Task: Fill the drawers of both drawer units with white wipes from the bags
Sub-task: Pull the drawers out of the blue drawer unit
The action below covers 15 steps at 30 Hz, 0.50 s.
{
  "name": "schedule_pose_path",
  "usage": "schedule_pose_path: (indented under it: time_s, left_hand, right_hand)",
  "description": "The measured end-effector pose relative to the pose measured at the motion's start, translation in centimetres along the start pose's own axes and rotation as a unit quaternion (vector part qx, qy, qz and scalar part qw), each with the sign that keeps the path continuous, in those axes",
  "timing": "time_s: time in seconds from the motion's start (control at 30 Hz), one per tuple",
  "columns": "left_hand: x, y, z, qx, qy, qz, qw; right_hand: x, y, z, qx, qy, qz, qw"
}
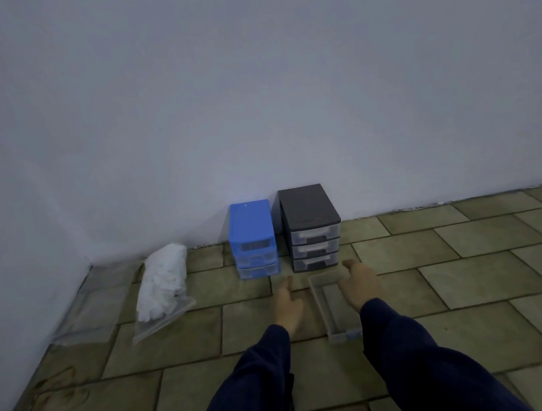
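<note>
Where the tiled floor [476, 279] runs up to the pale wall [282, 84], we log the items near to far, each placed against the black drawer unit [311, 227].

Item 1: 2 dark blue sleeves [414, 351], nearest us, reaching toward the unit.

Item 2: left hand [287, 304], in front of the unit and slightly left, fingers extended and relaxed, grasping nothing.

Item 3: right hand [361, 283], directly in front of the unit, gripping the far end of a clear drawer [332, 310]. We count this drawer as 1, out of any unit, just short of the black unit's base; whether it rests on the floor we cannot tell. No wipes show in it.

Item 4: the black drawer unit itself, against the wall, 3 clear drawers in place.

Item 5: blue drawer unit [251, 238], just left of the black one, 3 drawers visible.

Item 6: bag of white wipes [162, 287], well left of the black unit, lying on the floor.

Item 7: flat clear bag [85, 317], farther left again.
</note>
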<state>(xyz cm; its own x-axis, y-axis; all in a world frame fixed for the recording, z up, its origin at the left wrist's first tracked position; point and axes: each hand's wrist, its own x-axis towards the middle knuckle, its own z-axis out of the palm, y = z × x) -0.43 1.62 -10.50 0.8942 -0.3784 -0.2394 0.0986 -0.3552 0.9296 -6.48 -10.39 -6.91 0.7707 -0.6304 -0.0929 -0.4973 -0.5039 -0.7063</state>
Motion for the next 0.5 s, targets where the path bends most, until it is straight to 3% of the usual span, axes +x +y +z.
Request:
schedule_pose_path:
  time_s: [0.1,0.2,0.37,0.5]
  left_hand:
    - [0.4,0.2,-2.5,-0.019,0.134,-0.012,0.991]
    - [0.6,0.7,-5.1,-0.041,0.189,0.001,0.981]
    - [1.4,1.9,-7.6,-0.091,0.148,0.042,0.984]
    - [1.5,1.7,-8.3,-0.1,0.103,0.048,0.989]
  right_hand:
    - [0.3,-1.4,0.7,0.03,-0.003,-0.049,0.998]
    - [0.8,-3.3,2.2,0.069,-0.062,-0.082,0.992]
    - [1.0,-6.6,4.7,0.176,-0.135,-0.05,0.974]
    - [1.7,-7.6,5.9,0.207,-0.128,-0.029,0.969]
